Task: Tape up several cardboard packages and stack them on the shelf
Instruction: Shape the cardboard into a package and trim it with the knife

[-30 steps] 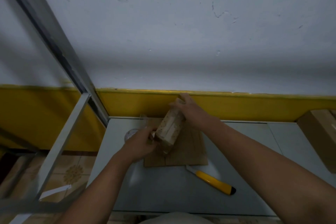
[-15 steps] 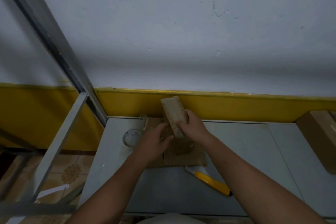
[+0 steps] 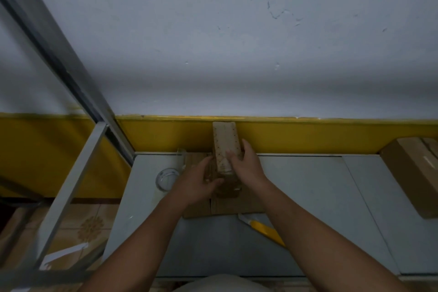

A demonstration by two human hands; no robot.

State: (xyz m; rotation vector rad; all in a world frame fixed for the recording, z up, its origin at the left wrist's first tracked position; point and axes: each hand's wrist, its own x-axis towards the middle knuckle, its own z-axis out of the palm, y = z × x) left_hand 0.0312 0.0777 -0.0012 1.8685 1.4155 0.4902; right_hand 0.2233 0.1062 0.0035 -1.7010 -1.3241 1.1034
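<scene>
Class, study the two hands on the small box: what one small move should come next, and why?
Probably lower the small box flat onto the cardboard sheet. The left hand and right hand both hold it upright, so neither is free to fetch the tape roll lying on the table to its left.

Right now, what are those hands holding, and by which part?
Both hold the small cardboard package, stood on end: the right hand grips its right edge around mid-height, the left hand its lower left side.
</scene>
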